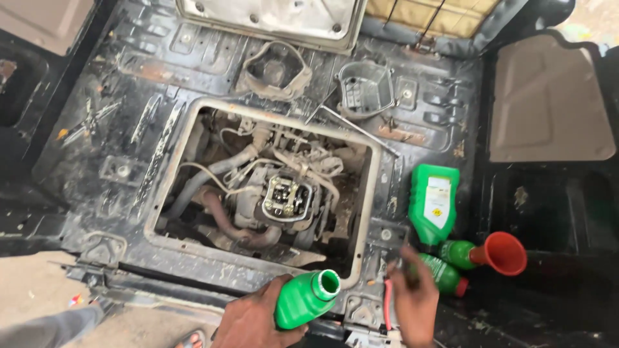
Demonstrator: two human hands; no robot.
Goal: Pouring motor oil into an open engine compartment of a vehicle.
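My left hand [253,319] grips an uncapped green plastic bottle [308,296], tilted with its mouth pointing up and right, at the near edge of the rectangular floor opening [166,154]. Inside the opening sits a dusty engine [284,196] with hoses and wires, its valve cover off. My right hand [412,299] reaches to the right of the opening and touches a small green bottle with a red cap [445,274]; whether the fingers close on it is unclear.
A larger green bottle with a white label [435,201] lies to the right, beside a green bottle fitted with a red funnel [496,252]. Two removed covers [274,71] [365,87] and a metal rod [361,132] rest behind the opening. A sandalled foot [190,338] shows bottom left.
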